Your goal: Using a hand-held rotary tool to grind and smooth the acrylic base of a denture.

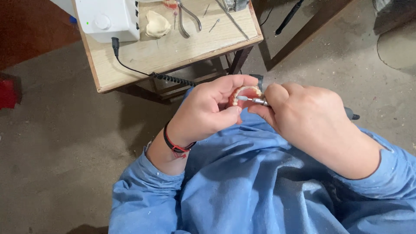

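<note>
My left hand (208,108) grips a pink denture (245,92) with a curved row of white teeth, held over my lap. My right hand (307,117) holds a metal rotary handpiece (260,101); its small white tip rests against the denture's teeth. Most of the handpiece's body is hidden inside my fist, and only its dark rear end (352,115) shows past the hand. A black and red cord bracelet (175,145) circles my left wrist. Both arms wear blue sleeves.
A small wooden table (173,52) stands ahead. On it sit a white control box (108,17) with a black coiled cable (173,79), a cream plaster cast (157,24), pliers (188,17) and thin burs (214,24). The floor is dusty concrete (65,143).
</note>
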